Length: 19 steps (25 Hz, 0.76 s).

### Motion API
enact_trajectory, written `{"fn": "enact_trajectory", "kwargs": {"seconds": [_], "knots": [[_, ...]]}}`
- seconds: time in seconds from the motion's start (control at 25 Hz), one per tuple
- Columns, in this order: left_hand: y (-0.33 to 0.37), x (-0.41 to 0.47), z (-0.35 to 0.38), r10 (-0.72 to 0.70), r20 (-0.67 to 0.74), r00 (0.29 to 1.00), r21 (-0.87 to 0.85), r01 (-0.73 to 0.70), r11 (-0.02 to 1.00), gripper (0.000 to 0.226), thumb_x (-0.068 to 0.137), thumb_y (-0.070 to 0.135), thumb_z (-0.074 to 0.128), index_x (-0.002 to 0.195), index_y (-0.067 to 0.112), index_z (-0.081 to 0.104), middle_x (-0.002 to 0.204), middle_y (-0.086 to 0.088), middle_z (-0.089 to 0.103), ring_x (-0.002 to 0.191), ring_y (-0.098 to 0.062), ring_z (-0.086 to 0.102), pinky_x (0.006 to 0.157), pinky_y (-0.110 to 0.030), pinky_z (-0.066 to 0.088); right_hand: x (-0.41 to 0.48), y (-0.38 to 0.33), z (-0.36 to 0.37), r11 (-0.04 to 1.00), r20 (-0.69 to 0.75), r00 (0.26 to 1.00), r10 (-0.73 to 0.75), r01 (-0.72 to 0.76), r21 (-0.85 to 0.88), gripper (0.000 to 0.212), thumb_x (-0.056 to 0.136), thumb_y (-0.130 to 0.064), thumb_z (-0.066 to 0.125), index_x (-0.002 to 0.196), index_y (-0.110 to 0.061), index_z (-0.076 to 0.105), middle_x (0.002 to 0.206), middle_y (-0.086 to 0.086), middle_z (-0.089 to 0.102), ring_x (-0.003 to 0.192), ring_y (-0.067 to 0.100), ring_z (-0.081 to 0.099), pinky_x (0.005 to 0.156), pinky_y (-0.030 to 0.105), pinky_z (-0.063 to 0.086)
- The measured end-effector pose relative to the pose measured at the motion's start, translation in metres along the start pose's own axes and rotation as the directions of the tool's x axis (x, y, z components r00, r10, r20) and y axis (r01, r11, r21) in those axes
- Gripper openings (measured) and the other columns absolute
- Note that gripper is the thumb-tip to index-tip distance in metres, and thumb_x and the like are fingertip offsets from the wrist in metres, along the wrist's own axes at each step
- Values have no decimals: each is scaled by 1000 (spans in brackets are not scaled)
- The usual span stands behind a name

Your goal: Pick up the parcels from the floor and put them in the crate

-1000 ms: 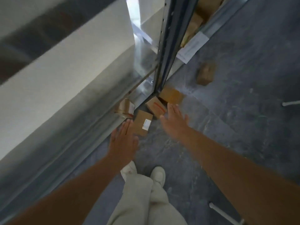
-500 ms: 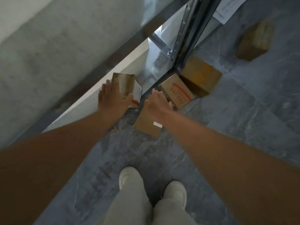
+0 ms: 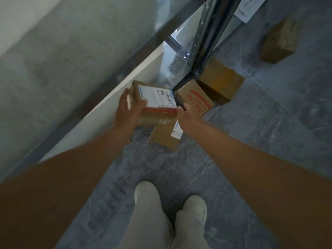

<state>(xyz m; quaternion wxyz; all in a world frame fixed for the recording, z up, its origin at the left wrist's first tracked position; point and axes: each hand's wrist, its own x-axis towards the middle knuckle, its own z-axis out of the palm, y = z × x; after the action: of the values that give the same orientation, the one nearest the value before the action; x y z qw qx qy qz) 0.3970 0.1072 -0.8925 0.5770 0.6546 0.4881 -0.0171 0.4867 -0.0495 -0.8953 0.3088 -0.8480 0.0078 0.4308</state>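
Head view: the labelled parcel (image 3: 156,99) is held over the grey floor (image 3: 269,123), near a shelving upright (image 3: 206,33). The left hand (image 3: 128,109) has its grip clamped on the parcel's left side, thumb on the label. The right hand (image 3: 188,119) grips its right corner. A flat parcel (image 3: 163,139) lies on the floor beneath, with a red-printed parcel (image 3: 195,97) just beside.

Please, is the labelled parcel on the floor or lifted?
Lifted: the left hand and right hand grip the labelled parcel above a flat parcel.
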Motion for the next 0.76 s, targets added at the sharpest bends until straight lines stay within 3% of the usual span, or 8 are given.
{"fn": "enact_trajectory", "kwargs": {"seconds": [0.12,0.2,0.28,0.36,0.44,0.52,0.6,0.76], "knots": [[25,-67,-7,-195,161,968,-341,240,909,70,80,41,73,135,58,33,131,4,60,102,-20,69,70,-37,58,-49,-21,-30,984,14,996,86,-87,156,44,106,-39,30,141,-17,44,124,4,54,109,19,52,80,27,45],[53,-112,-13,-283,288,915,-345,375,861,74,73,45,76,129,65,31,125,2,61,98,-25,70,67,-44,59,-88,-38,-63,936,6,982,189,-182,301,37,105,-38,33,131,-21,54,120,5,59,105,21,57,89,35,52],[87,-153,-17,-339,361,869,-256,442,860,85,65,45,82,128,65,28,124,-2,59,100,-29,68,69,-51,59,-132,-48,-100,888,-1,959,282,-261,379,28,102,-37,36,102,-24,61,102,4,63,92,20,62,78,38,57],[137,-195,-24,-332,406,851,-192,435,880,89,65,40,86,129,56,27,121,-3,60,98,-29,68,69,-49,60,-184,-62,-144,859,8,956,293,-267,438,26,101,-37,38,95,-26,60,97,2,64,89,19,62,67,32,54],[196,-234,-32,-302,392,869,-186,396,899,67,74,42,81,121,47,33,119,-3,61,95,-26,68,62,-42,60,-236,-80,-188,809,-17,958,288,-234,539,25,101,-36,41,102,-26,64,99,3,68,94,21,65,69,32,53],[257,-266,-45,-236,380,894,-231,339,912,46,82,54,69,116,44,40,117,-3,63,95,-30,69,66,-52,60,-276,-106,-230,763,-80,966,244,-140,631,25,100,-30,47,101,-18,68,98,8,70,94,25,67,72,34,56],[308,-292,-58,-137,379,915,-298,261,918,44,84,60,63,119,40,45,114,-4,67,91,-32,72,70,-59,58,-308,-134,-266,695,-175,969,173,6,719,23,100,-24,49,96,-13,69,98,10,72,92,25,69,72,34,57],[366,-359,-54,63,321,945,-414,80,907,52,82,60,65,124,37,47,113,-1,70,90,-24,74,65,-41,60,-368,-167,-305,626,-314,948,57,211,751,22,103,-27,42,98,-27,63,108,5,68,99,18,64,88,37,51]]}}
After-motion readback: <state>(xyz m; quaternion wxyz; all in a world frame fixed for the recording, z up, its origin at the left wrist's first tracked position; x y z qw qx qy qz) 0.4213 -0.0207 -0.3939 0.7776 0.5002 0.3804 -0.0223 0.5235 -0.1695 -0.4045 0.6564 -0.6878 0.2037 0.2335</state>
